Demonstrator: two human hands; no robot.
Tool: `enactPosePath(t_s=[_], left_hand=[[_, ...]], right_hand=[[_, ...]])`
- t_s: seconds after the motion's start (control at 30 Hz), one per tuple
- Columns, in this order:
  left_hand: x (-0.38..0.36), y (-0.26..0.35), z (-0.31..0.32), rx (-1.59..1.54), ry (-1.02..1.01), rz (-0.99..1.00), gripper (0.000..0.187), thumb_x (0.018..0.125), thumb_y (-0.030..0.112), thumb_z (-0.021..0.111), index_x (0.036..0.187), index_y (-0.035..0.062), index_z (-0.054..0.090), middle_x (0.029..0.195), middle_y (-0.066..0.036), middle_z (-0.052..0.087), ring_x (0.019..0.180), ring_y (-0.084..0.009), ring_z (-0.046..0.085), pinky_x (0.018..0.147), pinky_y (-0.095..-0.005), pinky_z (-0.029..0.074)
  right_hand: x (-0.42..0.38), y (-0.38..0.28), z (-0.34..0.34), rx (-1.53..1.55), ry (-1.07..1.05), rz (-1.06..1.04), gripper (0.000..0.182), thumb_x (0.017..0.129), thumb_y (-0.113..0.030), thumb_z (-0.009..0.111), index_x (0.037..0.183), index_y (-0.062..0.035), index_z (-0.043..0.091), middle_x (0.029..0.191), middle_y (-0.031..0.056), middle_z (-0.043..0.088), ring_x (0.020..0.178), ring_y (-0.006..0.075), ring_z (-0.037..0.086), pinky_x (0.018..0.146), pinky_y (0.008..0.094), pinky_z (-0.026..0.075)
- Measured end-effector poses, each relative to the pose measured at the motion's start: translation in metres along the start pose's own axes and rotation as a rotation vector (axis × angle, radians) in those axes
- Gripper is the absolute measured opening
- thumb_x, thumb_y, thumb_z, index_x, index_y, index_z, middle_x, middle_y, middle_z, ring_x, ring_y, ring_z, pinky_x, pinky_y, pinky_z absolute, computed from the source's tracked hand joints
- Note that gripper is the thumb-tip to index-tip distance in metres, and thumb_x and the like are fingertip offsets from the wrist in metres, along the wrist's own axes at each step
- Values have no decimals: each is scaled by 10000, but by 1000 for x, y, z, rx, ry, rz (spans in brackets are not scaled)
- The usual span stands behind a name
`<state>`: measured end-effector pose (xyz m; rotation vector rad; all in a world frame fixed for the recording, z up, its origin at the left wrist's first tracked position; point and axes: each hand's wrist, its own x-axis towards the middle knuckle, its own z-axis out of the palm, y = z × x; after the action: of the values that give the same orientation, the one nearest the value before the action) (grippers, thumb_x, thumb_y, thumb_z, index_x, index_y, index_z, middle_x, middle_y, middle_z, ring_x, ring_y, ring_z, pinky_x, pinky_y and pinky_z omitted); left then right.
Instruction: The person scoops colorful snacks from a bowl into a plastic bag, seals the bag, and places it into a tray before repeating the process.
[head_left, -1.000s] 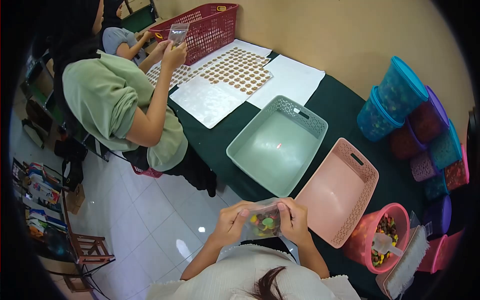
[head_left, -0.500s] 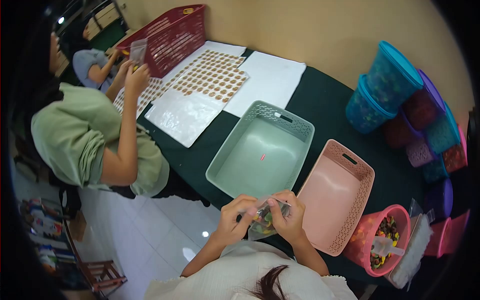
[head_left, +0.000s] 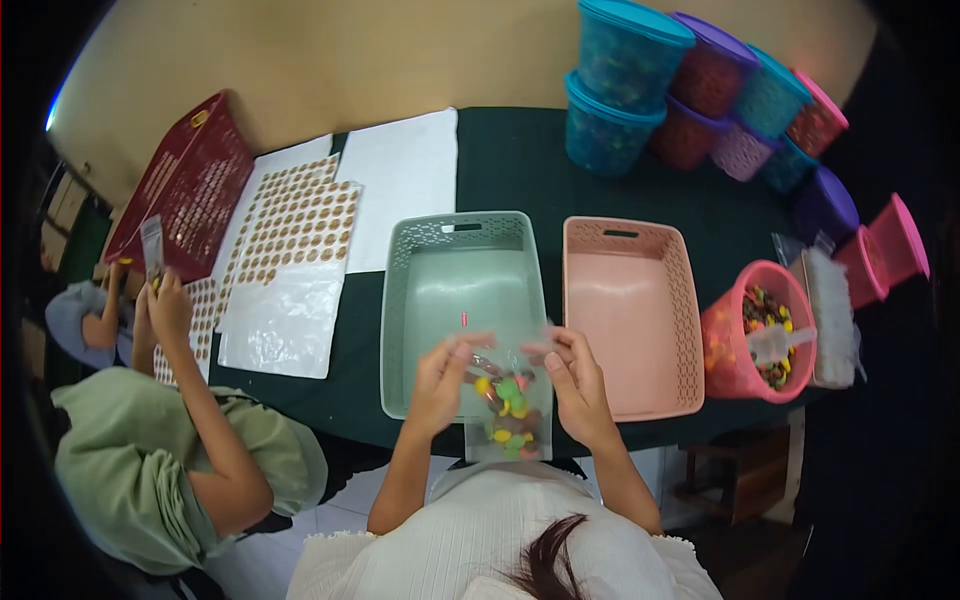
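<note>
A clear plastic bag point(head_left: 510, 425) of colourful candies hangs upright between my two hands, in front of my chest. My left hand point(head_left: 438, 385) pinches its upper left edge, and my right hand point(head_left: 578, 388) has hold of the upper right edge. Some fingertips are smeared by motion. Green, yellow, brown and pink pieces show through the plastic. Just beyond the bag lies a green basket point(head_left: 392, 300) with a small red strip point(head_left: 464, 319) on its floor. A pink basket point(head_left: 690, 330) sits beside it, near my right hand.
On the right, a pink tub point(head_left: 725, 340) of candies holds a clear scoop point(head_left: 775, 345). Lidded tubs point(head_left: 620, 75) are stacked at the back right. Sticker sheets point(head_left: 300, 225) and a dark red basket point(head_left: 205, 185) lie left, where a co-worker in green point(head_left: 150, 460) holds a small bag point(head_left: 152, 245).
My view has swung to the right and straightened over the table. My hands have moved apart at the bag's top, and the bag now hangs in full view with its candies showing.
</note>
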<state>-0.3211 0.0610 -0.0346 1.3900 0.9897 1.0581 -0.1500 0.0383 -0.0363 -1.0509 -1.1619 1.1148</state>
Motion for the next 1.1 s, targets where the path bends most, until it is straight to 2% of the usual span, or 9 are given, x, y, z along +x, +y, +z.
enactPosePath(t_s=[0.03,0.17,0.3,0.53,0.6,0.73,0.77,0.93,1.1], left_hand=[[5,-4,-8,-70,70,-81,315,922,212,377,1063,-15,544,1001,-91,571,809,-151,578,670,-260,491],[31,-27,-38,-164,146,-211,355,905,295,413,1056,6,552,974,-83,571,759,-123,544,645,-255,471],[57,-51,-53,-111,75,-279,356,902,302,412,1054,12,552,977,-78,571,763,-124,533,634,-262,474],[63,-66,-46,153,47,-280,353,885,277,473,1060,-23,540,997,-105,576,805,-158,587,588,-264,498],[60,-69,-46,133,-40,-332,411,862,268,525,1142,-28,479,1084,-133,533,911,-204,575,681,-294,498],[62,-90,-46,481,262,-68,585,839,246,563,1297,-3,298,1263,-162,379,1156,-251,394,925,-359,358],[64,-86,-45,365,325,-42,553,842,238,556,1284,2,322,1259,-149,387,1163,-236,382,939,-357,338],[46,-10,35,-10,264,35,299,871,182,476,1128,28,474,1140,-82,498,1055,-167,469,924,-323,340],[15,18,169,-207,-178,167,228,862,178,490,1017,11,500,1011,-82,520,909,-156,520,843,-318,405]], right_hand=[[-5,0,-5,19,-4,37,278,895,-149,447,1109,26,426,1014,129,584,903,159,539,826,277,406],[-37,3,-25,-29,42,123,259,886,-108,454,1107,24,437,1064,108,539,968,148,504,877,279,383],[-78,14,-37,-169,268,173,191,847,-103,511,995,14,533,938,86,608,879,144,560,807,269,414],[-129,10,-44,-243,414,250,163,838,-80,505,968,14,533,928,91,608,860,150,563,784,276,422],[-136,6,-47,-266,450,241,169,831,-76,514,972,16,531,922,97,608,860,161,565,782,281,423],[-150,-4,-63,-332,440,208,188,818,-79,530,978,20,522,922,114,600,858,189,573,785,298,428],[-155,-7,-69,-367,424,200,194,815,-79,532,982,21,518,926,120,595,857,195,575,783,302,430],[-197,-18,-121,-452,410,192,225,809,-103,546,990,26,510,932,139,583,851,222,579,772,319,439],[-252,-29,-195,-530,503,209,221,805,-120,557,973,19,520,912,139,597,822,223,594,732,317,452]])
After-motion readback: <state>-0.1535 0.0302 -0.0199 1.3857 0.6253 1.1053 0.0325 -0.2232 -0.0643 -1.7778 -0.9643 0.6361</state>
